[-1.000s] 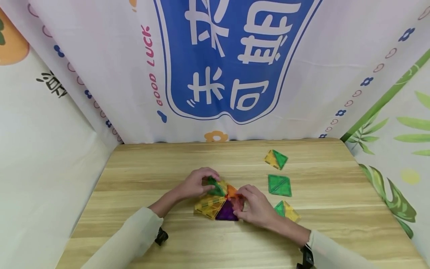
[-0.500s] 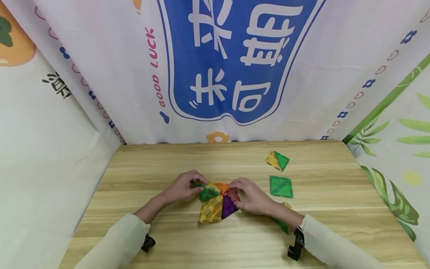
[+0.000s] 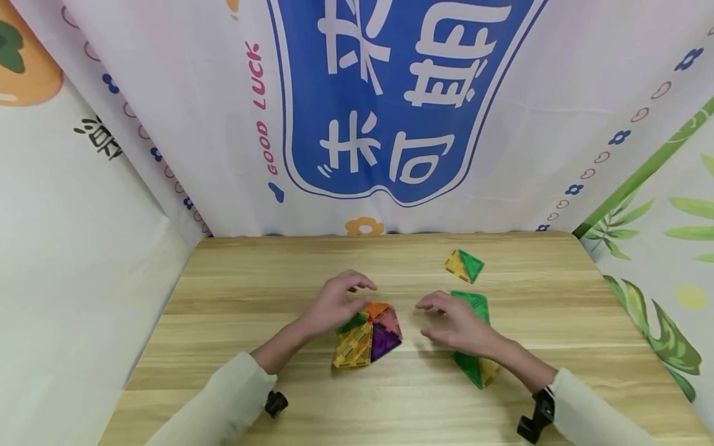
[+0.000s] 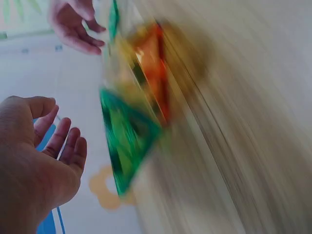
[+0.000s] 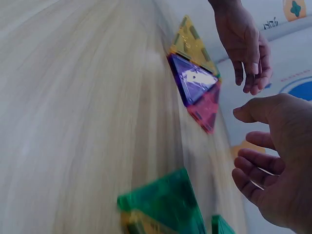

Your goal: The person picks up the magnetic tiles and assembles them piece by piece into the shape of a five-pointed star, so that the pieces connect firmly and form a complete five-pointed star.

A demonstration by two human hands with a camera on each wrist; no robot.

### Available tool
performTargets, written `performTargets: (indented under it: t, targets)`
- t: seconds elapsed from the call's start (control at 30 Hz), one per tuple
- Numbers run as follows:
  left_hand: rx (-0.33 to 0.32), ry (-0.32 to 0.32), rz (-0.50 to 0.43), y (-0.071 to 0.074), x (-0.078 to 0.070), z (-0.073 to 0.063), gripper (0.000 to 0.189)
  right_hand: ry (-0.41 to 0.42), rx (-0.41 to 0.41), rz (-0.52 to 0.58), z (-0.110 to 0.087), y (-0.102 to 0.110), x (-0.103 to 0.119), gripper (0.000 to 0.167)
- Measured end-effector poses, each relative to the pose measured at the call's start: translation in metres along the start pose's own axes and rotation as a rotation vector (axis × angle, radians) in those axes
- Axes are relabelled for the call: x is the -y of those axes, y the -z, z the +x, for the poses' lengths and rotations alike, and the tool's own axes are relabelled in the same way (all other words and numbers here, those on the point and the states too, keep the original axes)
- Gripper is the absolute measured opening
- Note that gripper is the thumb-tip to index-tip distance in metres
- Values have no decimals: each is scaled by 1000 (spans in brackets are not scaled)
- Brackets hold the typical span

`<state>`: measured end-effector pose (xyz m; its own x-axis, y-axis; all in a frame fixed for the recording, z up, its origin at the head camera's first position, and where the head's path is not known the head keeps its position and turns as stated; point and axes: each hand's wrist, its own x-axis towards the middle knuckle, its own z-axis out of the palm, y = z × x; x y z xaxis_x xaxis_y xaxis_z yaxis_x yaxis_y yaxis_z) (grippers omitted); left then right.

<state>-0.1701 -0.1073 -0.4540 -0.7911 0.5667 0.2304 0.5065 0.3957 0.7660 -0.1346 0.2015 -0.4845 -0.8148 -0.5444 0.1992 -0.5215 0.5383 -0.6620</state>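
Note:
Translucent magnetic tiles stand joined at their tips in a raised fan on the wooden table. In the head view I see its yellow tile (image 3: 353, 350), purple tile (image 3: 385, 341), pink tile (image 3: 390, 319) and orange tile (image 3: 377, 309). A green tile (image 4: 124, 136) shows on its near side in the left wrist view, blurred. My left hand (image 3: 334, 303) is over the fan's left side, fingers loosely bent and holding nothing; it hides part of the green tile. To the right of the fan, my right hand (image 3: 460, 325) hovers apart from it, fingers spread and holding nothing.
Under and beside my right hand lie a green tile pair (image 3: 475, 302) and a green-and-yellow pair (image 3: 471, 370), both partly covered. Farther back rests another yellow-and-green pair (image 3: 465, 266). A printed cloth (image 3: 234, 204) hangs behind the wooden table (image 3: 251, 266).
My right hand has let go of the fan's pink and purple side and moved right, over the loose tiles. My left hand has released the green tile and shifted right and up.

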Motion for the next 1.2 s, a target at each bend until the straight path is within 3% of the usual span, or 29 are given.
performTargets:
  t: [0.23, 0.43, 0.6, 0.8, 1.0, 1.2]
  targets:
    - [107, 79, -128, -42, -36, 22, 27, -115, 12, -27, -31, 28, -12, 45]
    - [172, 139, -164, -74, -54, 37, 30, -171, -18, -64, -54, 45, -20, 44]
    - [226, 178, -178, -100, -59, 41, 32, -247, -27, -66, -73, 53, -26, 46]
    - [284, 176, -187, -124, -58, 40, 31, -363, 18, -50, -89, 57, -28, 53]
    - [311, 215, -191, -134, -58, 40, 34, -448, 28, -61, -100, 57, -23, 59]
    - [344, 265, -207, -141, -58, 41, 32, -428, 13, -120, -108, 47, -14, 68]
